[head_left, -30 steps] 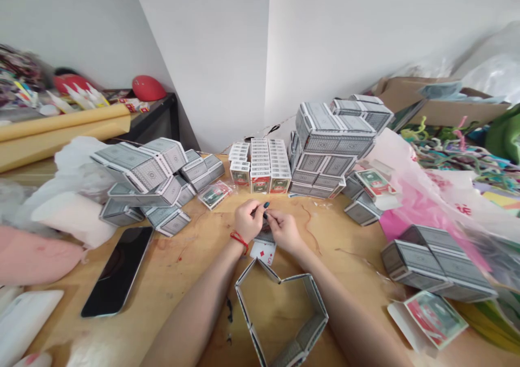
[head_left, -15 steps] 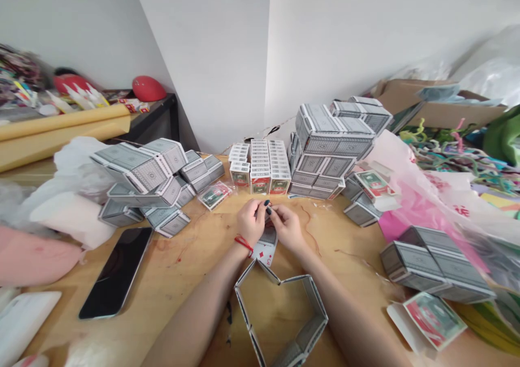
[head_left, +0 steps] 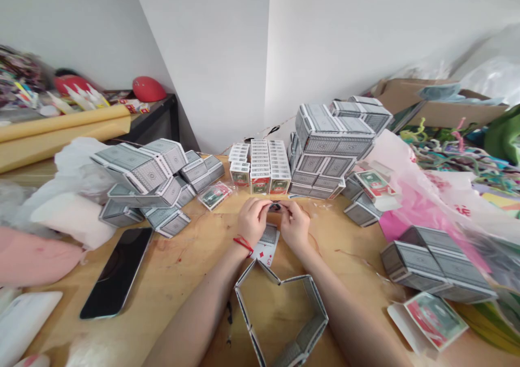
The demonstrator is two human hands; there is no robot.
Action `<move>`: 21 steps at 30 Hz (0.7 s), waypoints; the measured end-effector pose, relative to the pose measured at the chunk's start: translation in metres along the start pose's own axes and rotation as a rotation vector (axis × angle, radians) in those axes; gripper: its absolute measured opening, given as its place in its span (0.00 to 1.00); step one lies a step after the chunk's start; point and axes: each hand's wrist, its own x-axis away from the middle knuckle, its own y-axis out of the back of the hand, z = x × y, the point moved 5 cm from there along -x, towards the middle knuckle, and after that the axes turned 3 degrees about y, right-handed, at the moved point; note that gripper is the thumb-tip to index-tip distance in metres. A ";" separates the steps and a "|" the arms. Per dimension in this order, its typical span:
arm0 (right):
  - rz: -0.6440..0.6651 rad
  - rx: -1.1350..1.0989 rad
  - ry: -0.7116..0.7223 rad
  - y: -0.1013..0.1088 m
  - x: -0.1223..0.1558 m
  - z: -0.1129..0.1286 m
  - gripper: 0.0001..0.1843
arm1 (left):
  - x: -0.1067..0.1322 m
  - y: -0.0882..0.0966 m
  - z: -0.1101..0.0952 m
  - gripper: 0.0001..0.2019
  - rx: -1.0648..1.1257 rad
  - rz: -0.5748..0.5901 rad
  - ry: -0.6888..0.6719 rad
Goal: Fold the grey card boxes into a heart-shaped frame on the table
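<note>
Over the middle of the table, my left hand [head_left: 252, 222] and my right hand [head_left: 295, 225] pinch a playing card [head_left: 275, 207] between them, held at its two ends. Fingers cover most of it. Just below, loose playing cards [head_left: 267, 248] lie partly overlapped, one face-up with red diamonds and one patterned back showing. Between my forearms stands an open, heart-like ring of joined playing cards [head_left: 311, 294], its near end cut off by the frame. A red string bracelet is on my left wrist.
Stacked card-built blocks stand at the left [head_left: 134, 166] and back right [head_left: 333, 134]. Upright card boxes [head_left: 260, 166] line the back. A black phone [head_left: 117, 272] lies left; another card block [head_left: 436, 264] and an opened card box [head_left: 433, 321] are at the right.
My hands have moved slightly apart, the right one shifting rightward. The card between my fingers now spans the gap, and more of the loose cards below shows.
</note>
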 end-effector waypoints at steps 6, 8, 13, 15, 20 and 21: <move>0.018 0.018 0.011 -0.001 0.001 0.001 0.11 | 0.001 -0.002 0.001 0.07 -0.015 0.022 0.008; 0.022 0.020 0.008 -0.002 0.001 0.001 0.11 | 0.001 -0.003 0.001 0.06 -0.013 0.009 0.018; 0.027 0.007 -0.017 -0.002 0.003 -0.003 0.12 | 0.002 -0.007 0.003 0.05 -0.017 0.001 0.040; 0.052 -0.027 -0.032 -0.004 0.004 -0.005 0.12 | 0.002 -0.008 0.005 0.05 -0.013 -0.003 0.048; 0.184 -0.167 -0.080 -0.014 0.002 -0.014 0.13 | 0.002 -0.009 0.010 0.05 -0.041 -0.019 0.094; 0.200 -0.191 -0.090 -0.016 0.002 -0.015 0.12 | 0.002 -0.009 0.010 0.04 -0.037 -0.020 0.100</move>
